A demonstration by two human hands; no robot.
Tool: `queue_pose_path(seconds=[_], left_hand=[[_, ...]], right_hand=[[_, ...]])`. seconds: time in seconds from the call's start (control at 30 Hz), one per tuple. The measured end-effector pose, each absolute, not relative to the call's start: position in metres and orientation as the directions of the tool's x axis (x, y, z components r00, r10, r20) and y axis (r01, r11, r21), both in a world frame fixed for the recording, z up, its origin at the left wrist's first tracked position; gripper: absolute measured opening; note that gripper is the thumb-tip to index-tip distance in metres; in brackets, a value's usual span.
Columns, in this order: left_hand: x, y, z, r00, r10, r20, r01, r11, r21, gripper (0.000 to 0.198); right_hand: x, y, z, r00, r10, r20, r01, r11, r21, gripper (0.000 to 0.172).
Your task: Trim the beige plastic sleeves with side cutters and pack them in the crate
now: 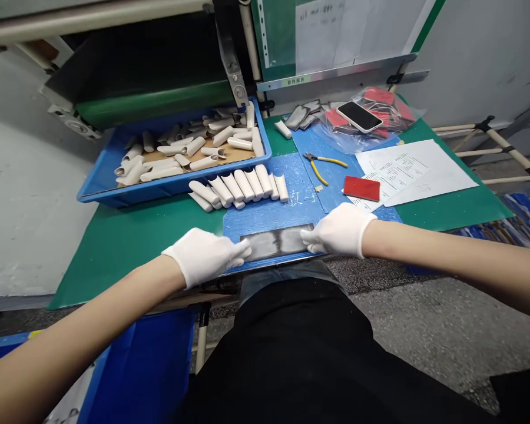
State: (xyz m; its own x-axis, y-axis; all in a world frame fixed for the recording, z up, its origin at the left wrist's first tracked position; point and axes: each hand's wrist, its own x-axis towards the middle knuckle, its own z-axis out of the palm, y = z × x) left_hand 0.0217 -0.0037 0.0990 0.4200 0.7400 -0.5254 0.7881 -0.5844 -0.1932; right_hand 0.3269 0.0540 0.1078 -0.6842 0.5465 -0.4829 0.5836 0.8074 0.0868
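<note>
A strip of worn sandpaper (276, 242), grey with dark edges and a dark band across its middle, lies flat along the front edge of the bench. My left hand (205, 254), in a white glove, grips its left end between thumb and fingers. At the right end, my right hand (338, 229), gloved too, pinches the strip in the same way. Just beyond it, several white curved plastic pieces (244, 185) are lined up side by side on a blue-covered patch (302, 203) of the bench.
Behind on the left stands a blue bin (176, 187) of similar white pieces. Yellow-handled cutters (324, 165), a red pad (361, 188) and paper sheets (441, 171) lie to the right. Further back, a phone (359, 116) rests on a plastic bag (397, 118) with red pieces.
</note>
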Motion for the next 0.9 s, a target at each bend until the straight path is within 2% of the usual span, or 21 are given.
queue_pose_path(seconds=[0.1,0.2,0.33,0.43,0.53,0.6,0.67,0.77,0.9], left_hand=[[0.023,-0.003,0.104,0.369,0.824,-0.431,0.844,-0.491,-0.216,0.06],[0.025,0.004,0.096,0.301,0.849,-0.435,0.884,-0.419,-0.205,0.062],[0.013,0.011,0.082,0.181,0.869,-0.461,0.926,-0.308,-0.217,0.051],[0.001,0.009,0.08,0.167,0.875,-0.454,0.934,-0.288,-0.211,0.05],[-0.001,0.009,0.08,0.209,0.87,-0.446,0.949,-0.29,-0.12,0.056],[0.006,0.011,0.076,0.228,0.871,-0.436,0.956,-0.286,-0.07,0.057],[0.02,0.016,0.072,0.266,0.868,-0.419,0.939,-0.331,-0.09,0.057],[0.041,0.025,0.07,0.362,0.834,-0.417,0.865,-0.467,-0.182,0.054],[0.045,0.031,0.082,0.439,0.732,-0.52,0.774,-0.603,-0.195,0.047]], right_hand=[[0.338,0.056,0.113,-0.697,0.645,-0.313,0.656,0.75,0.086,0.056],[0.339,0.062,0.104,-0.642,0.715,-0.278,0.724,0.684,0.09,0.053],[0.35,0.072,0.079,-0.554,0.76,-0.34,0.817,0.575,-0.046,0.045],[0.364,0.08,0.065,-0.54,0.769,-0.342,0.839,0.525,-0.144,0.046],[0.366,0.085,0.057,-0.609,0.728,-0.315,0.792,0.536,-0.293,0.045],[0.355,0.086,0.055,-0.622,0.722,-0.303,0.778,0.53,-0.337,0.05],[0.337,0.084,0.055,-0.624,0.716,-0.312,0.781,0.56,-0.276,0.055],[0.308,0.079,0.061,-0.67,0.645,-0.367,0.724,0.678,-0.131,0.05],[0.296,0.079,0.078,-0.668,0.57,-0.479,0.631,0.775,0.042,0.049]])
